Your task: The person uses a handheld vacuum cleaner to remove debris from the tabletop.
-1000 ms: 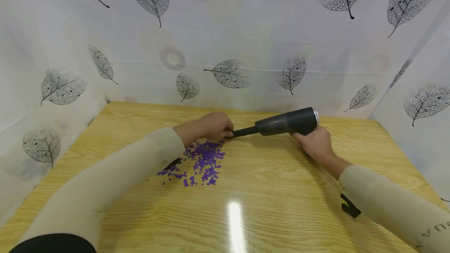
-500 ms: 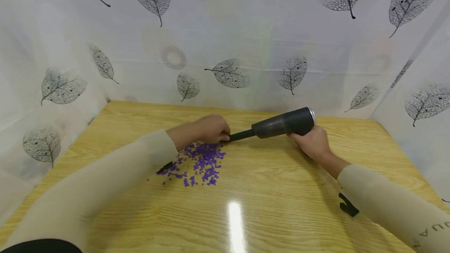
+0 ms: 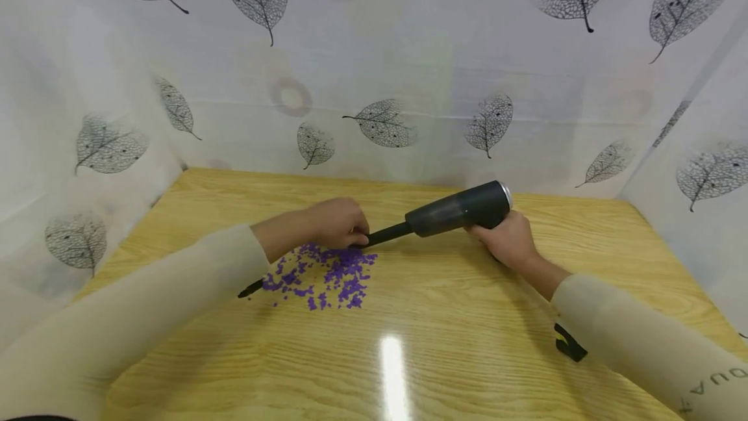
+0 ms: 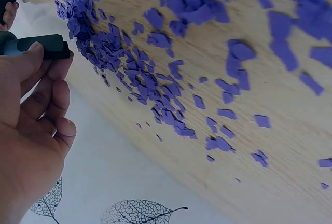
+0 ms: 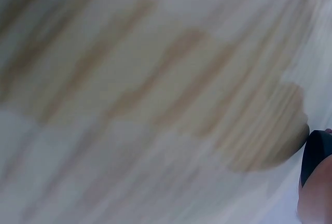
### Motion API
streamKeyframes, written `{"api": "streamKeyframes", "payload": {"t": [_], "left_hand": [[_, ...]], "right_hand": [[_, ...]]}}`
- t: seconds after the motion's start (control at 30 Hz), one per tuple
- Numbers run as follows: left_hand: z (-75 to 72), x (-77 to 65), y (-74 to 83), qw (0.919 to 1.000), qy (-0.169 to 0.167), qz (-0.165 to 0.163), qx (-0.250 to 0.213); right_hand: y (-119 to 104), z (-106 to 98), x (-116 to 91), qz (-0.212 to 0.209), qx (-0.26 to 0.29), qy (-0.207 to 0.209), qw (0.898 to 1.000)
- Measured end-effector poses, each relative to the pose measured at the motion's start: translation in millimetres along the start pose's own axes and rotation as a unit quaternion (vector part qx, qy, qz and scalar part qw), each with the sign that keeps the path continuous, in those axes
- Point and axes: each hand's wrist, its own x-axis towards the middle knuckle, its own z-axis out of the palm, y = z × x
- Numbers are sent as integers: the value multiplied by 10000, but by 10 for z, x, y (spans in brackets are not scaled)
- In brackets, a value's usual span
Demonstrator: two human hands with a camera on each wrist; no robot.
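A dark handheld vacuum cleaner point(image 3: 456, 210) slants over the wooden table, its narrow nozzle point(image 3: 390, 234) pointing left and down. My right hand point(image 3: 510, 239) grips its handle at the rear; in the right wrist view only a bit of that hand point(image 5: 316, 193) shows at the edge. With thumb and fingers, my left hand point(image 3: 339, 223) pinches the nozzle near its tip, seen closely in the left wrist view as a flat dark end point(image 4: 49, 46). Small purple paper scraps point(image 3: 350, 275) lie scattered just below the left hand, partly hidden by the hand and forearm.
The wooden tabletop point(image 3: 467, 317) reaches back to a pale curtain point(image 3: 374, 51) printed with leaves. Similar curtain hangs on both sides. A black strap end point(image 3: 251, 288) juts out under the left forearm, another black piece point(image 3: 569, 345) under the right.
Both hands have moved left and a little nearer to me, taking the vacuum cleaner with them. The nozzle tip now reaches the upper edge of the purple scraps.
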Motion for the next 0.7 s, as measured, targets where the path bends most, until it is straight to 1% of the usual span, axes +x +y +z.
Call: {"api": "streamKeyframes", "payload": {"t": [0.2,0.37,0.53,0.7], "left_hand": [[-28,-101,70,9998,-111,-122,-125],[-31,-139,87,9996,-170,-132,-194],[-21,-139,82,9997,-130,-127,-185],[-6,-89,90,9989,-109,-394,-228]], "right_hand": [[-48,41,-19,-85,13,-38,10000],[-64,55,-28,-173,24,-53,9998],[-67,44,-33,-170,9,-59,9998],[-26,22,-28,24,35,-23,10000]]}}
